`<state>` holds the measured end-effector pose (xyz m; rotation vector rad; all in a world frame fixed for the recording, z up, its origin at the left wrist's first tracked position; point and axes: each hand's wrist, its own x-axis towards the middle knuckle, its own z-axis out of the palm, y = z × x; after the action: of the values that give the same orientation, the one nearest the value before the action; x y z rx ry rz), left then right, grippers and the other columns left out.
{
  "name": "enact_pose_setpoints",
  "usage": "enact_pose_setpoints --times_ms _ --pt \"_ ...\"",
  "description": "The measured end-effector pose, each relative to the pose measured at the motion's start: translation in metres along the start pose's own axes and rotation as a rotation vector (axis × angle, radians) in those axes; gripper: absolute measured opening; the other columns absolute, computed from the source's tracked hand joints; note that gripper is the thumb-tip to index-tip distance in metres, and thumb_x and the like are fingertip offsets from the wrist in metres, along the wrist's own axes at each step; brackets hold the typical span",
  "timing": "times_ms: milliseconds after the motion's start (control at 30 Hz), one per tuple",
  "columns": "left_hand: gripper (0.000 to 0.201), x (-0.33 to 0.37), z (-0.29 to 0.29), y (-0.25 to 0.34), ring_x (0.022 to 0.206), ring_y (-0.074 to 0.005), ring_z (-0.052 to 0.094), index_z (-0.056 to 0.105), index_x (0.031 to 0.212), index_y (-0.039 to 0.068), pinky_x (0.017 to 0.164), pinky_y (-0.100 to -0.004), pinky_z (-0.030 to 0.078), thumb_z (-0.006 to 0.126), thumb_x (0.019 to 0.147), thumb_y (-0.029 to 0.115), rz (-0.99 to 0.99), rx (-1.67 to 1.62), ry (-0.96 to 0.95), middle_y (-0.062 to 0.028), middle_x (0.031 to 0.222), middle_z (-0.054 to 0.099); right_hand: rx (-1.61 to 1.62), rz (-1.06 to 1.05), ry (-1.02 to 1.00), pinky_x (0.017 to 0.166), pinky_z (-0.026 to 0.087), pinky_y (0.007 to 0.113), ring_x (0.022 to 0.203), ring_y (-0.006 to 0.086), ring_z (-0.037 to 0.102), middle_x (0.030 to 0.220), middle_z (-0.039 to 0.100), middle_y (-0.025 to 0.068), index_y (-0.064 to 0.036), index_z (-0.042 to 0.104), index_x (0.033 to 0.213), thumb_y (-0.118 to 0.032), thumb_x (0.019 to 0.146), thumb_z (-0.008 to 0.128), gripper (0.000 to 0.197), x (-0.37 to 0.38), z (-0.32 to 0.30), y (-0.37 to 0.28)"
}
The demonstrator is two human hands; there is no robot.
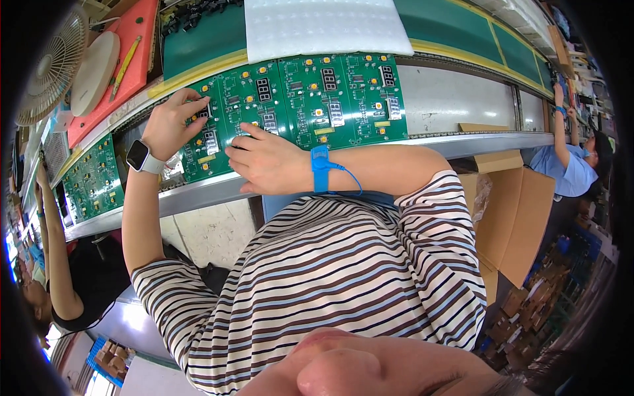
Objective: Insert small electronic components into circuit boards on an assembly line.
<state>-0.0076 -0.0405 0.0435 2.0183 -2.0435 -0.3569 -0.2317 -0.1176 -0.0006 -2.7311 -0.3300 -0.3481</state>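
Observation:
A panel of green circuit boards (302, 136) lies before me, bearing black digit displays (263, 90) and yellow-topped buttons (249, 99). At its left end, my left hand (170, 125) has thumb and forefinger closed about a small digit display (204, 112) on the leftmost board. That wrist wears a watch (139, 154). Resting over the panel's lower part, my right hand (276, 160) has its fingers spread and holds nothing visible. A blue wrist strap (320, 170) with a coiled cord circles the right wrist. Some lower displays carry a shiny film.
White foam sheet (323, 26) covers part of the green belt (449, 28) beyond the boards. Another circuit board (94, 178) sits further left on the metal rail (218, 189). A fan (56, 69) stands far left, a cardboard box (512, 218) at right. Co-workers flank me.

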Motion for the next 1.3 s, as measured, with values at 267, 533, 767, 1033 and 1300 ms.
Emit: enact_pose_setpoints --times_ms 267,533,767,1033,1300 --pt "0.032 0.003 0.001 0.003 0.078 -0.0251 0.064 0.065 0.106 0.006 0.067 -0.0346 0.052 0.069 0.075 0.011 0.025 0.062 -0.016 -0.0091 0.101 0.060 0.021 0.006 -0.007 0.106 0.028 0.049 0.110 0.0270 0.050 0.115 0.057 0.0146 0.0009 0.063 0.102 -0.038 0.073 0.068 0.049 0.000 -0.001 0.001" --pt "0.030 -0.005 0.006 0.003 0.083 -0.0276 0.063 0.065 0.106 0.006 0.072 -0.0361 0.052 0.067 0.078 0.017 -0.022 0.110 0.054 -0.0093 0.101 0.061 0.014 0.002 0.033 0.103 0.032 0.048 0.109 0.0257 0.050 0.111 0.058 0.0127 -0.0024 0.062 0.100 -0.034 0.071 0.069 0.043 0.005 -0.020 0.005" --pt "0.024 0.025 -0.002 0.023 0.086 -0.0297 0.061 0.068 0.097 0.004 0.077 -0.0373 0.050 0.062 0.082 0.023 -0.056 0.086 0.155 -0.0124 0.100 0.059 -0.329 0.476 0.341 0.091 0.043 0.044 0.104 0.0366 0.053 0.110 0.059 0.0185 -0.0005 0.059 0.107 -0.031 0.077 0.068 0.043 -0.058 -0.122 0.121" --pt "0.059 0.151 0.031 0.031 0.097 -0.0257 0.062 0.042 0.132 0.000 0.085 -0.0323 0.048 0.064 0.084 0.027 -0.568 -0.419 0.243 -0.0176 0.106 0.063 -0.322 0.971 0.363 0.086 0.046 0.042 0.100 0.0386 0.056 0.108 0.061 0.0233 0.0022 0.057 0.114 -0.037 0.077 0.066 0.055 -0.120 -0.115 0.207" --pt "0.040 0.030 -0.046 0.086 0.096 -0.0178 0.057 0.048 0.121 -0.003 0.087 -0.0306 0.046 0.061 0.086 0.012 -0.320 -1.047 0.912 -0.0096 0.109 0.059 0.930 0.604 0.928 0.077 0.045 0.025 0.087 0.0127 0.057 0.105 0.063 0.0075 0.0023 0.054 0.118 -0.020 0.094 0.052 0.033 -0.096 -0.166 0.185"
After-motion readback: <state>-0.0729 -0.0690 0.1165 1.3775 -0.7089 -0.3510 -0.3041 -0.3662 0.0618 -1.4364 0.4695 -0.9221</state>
